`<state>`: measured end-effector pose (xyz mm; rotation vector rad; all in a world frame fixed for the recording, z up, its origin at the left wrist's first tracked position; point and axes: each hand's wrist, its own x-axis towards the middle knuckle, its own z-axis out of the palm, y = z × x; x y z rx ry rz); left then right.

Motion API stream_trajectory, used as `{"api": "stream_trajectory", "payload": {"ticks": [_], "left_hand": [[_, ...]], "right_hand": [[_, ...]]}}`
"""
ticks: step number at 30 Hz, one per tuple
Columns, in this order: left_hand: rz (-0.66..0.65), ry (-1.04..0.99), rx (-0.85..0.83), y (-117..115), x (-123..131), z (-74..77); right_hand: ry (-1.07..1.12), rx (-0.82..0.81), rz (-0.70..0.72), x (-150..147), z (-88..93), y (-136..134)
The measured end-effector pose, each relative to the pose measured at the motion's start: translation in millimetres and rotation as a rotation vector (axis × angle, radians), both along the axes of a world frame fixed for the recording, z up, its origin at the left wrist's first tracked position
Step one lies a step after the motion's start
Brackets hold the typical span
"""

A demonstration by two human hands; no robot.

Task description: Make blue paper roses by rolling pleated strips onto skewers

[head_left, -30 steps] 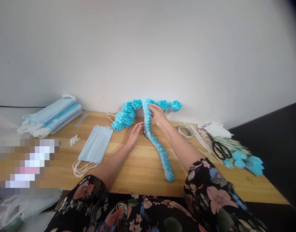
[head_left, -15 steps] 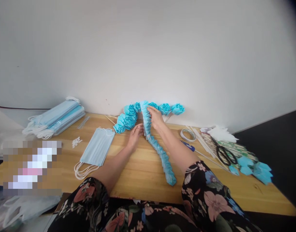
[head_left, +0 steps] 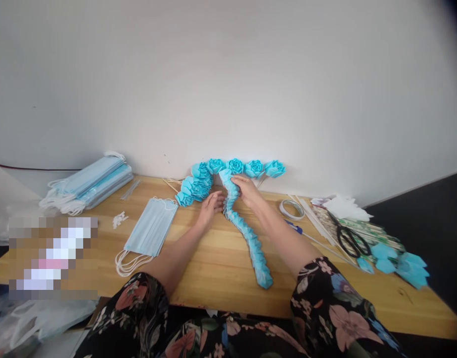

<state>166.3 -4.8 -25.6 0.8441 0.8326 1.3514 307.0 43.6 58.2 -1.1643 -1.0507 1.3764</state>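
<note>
A long pleated strip of light-blue petals (head_left: 250, 238) runs from between my hands down toward the table's front edge. My right hand (head_left: 246, 190) pinches its upper part, which is raised off the tabletop. Just left of the strip is my left hand (head_left: 210, 209), its fingers loosely spread; whether their tips touch the strip I cannot tell. Behind the hands, finished blue flowers (head_left: 234, 167) lean in a row along the wall. More blue flowers (head_left: 195, 187) cluster to the left, with thin sticks behind them.
Face masks (head_left: 151, 226) lie left of my arm, and a larger mask stack (head_left: 90, 181) sits farther back. Small white pieces (head_left: 120, 219) are nearby. On the right are a tape roll (head_left: 292, 210), a blue-handled tool (head_left: 294, 227), black scissors (head_left: 353, 242) and loose blue petals (head_left: 412, 269).
My right hand has come down and slightly right, lowering and bending the strip's top end. The flowers behind it show more fully. My left hand stays nearly in place.
</note>
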Motion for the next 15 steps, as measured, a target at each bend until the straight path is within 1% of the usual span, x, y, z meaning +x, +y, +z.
{"api": "stream_trajectory", "payload": {"ticks": [4, 7, 11, 15], "left_hand": [[-0.059, 0.058, 0.015, -1, 2, 0.1], [-0.103, 0.135, 0.044, -2, 3, -0.7], [-0.110, 0.205, 0.066, -1, 4, -2.1], [-0.123, 0.223, 0.038, 0, 5, -2.9]], "right_hand": [[-0.044, -0.093, 0.029, 5, -4.6, -2], [-0.084, -0.199, 0.057, 3, -12.3, 2], [-0.135, -0.349, 0.087, -3, -23.9, 15], [-0.167, -0.418, 0.072, -9, -32.3, 31]]}}
